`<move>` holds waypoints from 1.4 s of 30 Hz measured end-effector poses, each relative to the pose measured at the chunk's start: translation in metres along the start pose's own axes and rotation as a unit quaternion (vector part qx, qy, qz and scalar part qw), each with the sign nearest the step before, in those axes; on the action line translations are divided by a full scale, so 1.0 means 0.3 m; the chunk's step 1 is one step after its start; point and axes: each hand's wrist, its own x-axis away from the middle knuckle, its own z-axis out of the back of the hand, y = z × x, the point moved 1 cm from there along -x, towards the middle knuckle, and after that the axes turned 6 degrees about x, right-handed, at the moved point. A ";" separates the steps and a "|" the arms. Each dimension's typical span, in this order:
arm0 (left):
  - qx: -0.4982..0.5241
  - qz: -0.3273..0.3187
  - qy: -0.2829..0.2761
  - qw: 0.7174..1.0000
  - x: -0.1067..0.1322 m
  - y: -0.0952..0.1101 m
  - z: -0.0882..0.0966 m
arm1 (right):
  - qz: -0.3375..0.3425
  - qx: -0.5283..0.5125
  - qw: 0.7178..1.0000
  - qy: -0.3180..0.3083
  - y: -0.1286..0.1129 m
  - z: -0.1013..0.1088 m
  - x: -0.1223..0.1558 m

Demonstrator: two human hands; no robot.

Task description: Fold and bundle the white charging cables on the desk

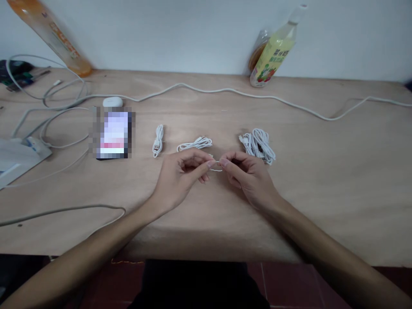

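Observation:
A thin white twist tie (216,170) spans the small gap between my hands, low over the table's middle. My left hand (183,174) pinches one end between thumb and forefinger, and its other fingers are curled. On the other end, my right hand (246,174) has a matching pinch. Just behind my left hand lies a coiled white cable (195,143), partly covered by the fingers. Beyond my right hand is a bunch of coiled white USB cables (262,143). Farther left, a small bundled USB cable (158,140) lies by itself.
A phone (114,133) with a blurred screen lies left, below a white earbud case (112,102). A long white cord (206,90) crosses the table's back. An orange bottle (61,43) and a yellow-labelled bottle (273,53) stand by the wall. Loose cables (64,107) loop at left.

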 end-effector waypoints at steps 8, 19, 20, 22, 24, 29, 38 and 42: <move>-0.009 -0.005 0.002 1.000 0.000 -0.002 0.001 | 0.015 0.002 1.000 0.021 -0.002 -0.006 0.001; -0.046 0.003 0.010 0.999 0.008 -0.003 0.005 | 0.039 0.035 0.998 0.039 -0.011 -0.006 0.001; -0.049 0.002 0.010 0.999 0.009 -0.003 0.006 | 0.045 0.041 0.997 0.041 -0.013 -0.005 0.001; -0.058 0.001 0.010 0.998 0.009 -0.003 0.006 | 0.054 0.053 0.996 0.047 -0.015 -0.005 0.002; -0.065 0.000 0.011 0.998 0.010 -0.003 0.007 | 0.059 0.064 0.995 0.050 -0.015 -0.005 0.002; -0.069 -0.004 0.014 0.998 0.011 -0.004 0.004 | 0.070 0.075 0.993 0.054 -0.010 -0.003 0.000; -0.035 0.019 0.010 0.999 0.005 -0.011 0.005 | 0.053 0.071 0.993 0.076 -0.023 -0.003 0.000; -0.035 0.029 0.011 0.999 0.004 -0.015 0.010 | 0.030 0.043 0.995 0.086 -0.018 0.002 -0.002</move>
